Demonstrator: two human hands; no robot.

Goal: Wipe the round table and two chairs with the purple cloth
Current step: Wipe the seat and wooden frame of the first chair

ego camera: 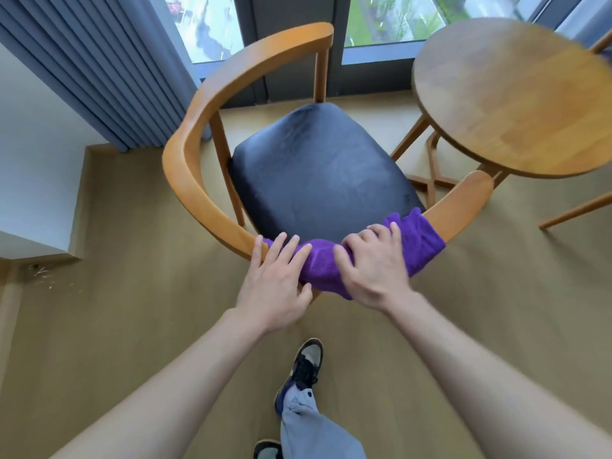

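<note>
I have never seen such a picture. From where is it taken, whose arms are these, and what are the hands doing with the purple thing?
There is one picture, from a camera worn on a person's head, looking down at their own arms. No machine is involved. A purple cloth is draped over the curved wooden backrest of a chair with a black seat. The right hand grips the cloth around the rail; the left hand rests beside it, fingers straight. A round table stands to the right, with nothing visible on it.

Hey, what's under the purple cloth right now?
The purple cloth is draped over the chair's curved wooden back rail, with both hands on it. The covered stretch of rail is hidden.
</note>
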